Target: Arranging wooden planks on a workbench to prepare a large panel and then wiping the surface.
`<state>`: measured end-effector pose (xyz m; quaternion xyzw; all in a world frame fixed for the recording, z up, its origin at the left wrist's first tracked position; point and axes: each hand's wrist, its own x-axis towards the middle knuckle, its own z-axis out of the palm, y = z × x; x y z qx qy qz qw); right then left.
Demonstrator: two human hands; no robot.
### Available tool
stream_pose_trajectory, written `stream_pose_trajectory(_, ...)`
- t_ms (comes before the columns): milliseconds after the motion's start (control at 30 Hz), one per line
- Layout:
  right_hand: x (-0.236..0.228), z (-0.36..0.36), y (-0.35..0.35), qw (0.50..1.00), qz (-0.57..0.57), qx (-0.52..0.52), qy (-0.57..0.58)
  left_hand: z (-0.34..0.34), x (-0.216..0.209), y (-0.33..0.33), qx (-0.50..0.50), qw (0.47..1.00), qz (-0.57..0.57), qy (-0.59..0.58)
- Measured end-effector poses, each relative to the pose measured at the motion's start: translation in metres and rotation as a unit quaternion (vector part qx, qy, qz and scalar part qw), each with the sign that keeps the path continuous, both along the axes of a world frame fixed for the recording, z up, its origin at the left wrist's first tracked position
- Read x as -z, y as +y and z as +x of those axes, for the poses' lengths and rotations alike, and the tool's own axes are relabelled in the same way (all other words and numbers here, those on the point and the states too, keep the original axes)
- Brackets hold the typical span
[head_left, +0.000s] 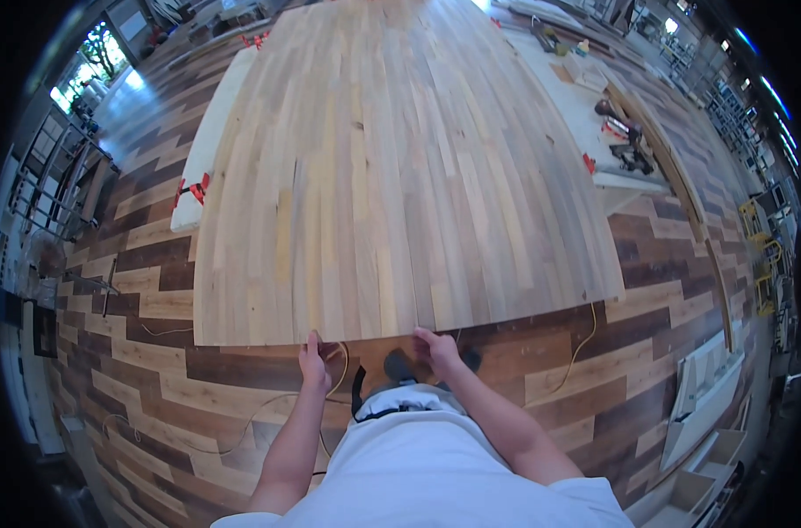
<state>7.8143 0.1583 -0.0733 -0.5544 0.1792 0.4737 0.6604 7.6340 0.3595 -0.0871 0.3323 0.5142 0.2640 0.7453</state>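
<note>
A large panel of pale wood strips (pixel 374 185) stretches away from me, its near edge just ahead of my body. My left hand (pixel 315 363) is at that edge, left of the middle, thumb up against the rim and fingers curled around it. Farther right along the same edge, my right hand (pixel 438 350) pinches the rim between thumb and fingers. The fingertips under the panel are hidden. Red clamps (pixel 193 188) sit on a white support board (pixel 189 214) at the panel's left side, and another red clamp (pixel 588 164) is at its right side.
On the right, a white worktop (pixel 576 97) carries dark hand tools (pixel 631 158) and a small box (pixel 585 70). A long wooden beam (pixel 673 167) runs beside it. Yellow cord (pixel 585 348) trails over the plank-patterned floor (pixel 163 387). White open boxes (pixel 699 471) stand at lower right.
</note>
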Motion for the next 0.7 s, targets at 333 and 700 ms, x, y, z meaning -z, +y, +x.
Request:
stream_pose_trajectory(333,0.0,-0.003,-0.02,0.992,0.073,0.058,0.089,0.0,-0.041,-0.049,0.255,0.769,0.542,0.223)
stream_pose_trajectory(700,0.018,-0.001,-0.027,0.988,0.134,0.042,0.072,0.109,-0.058,-0.064,0.416,0.511,0.737,0.148)
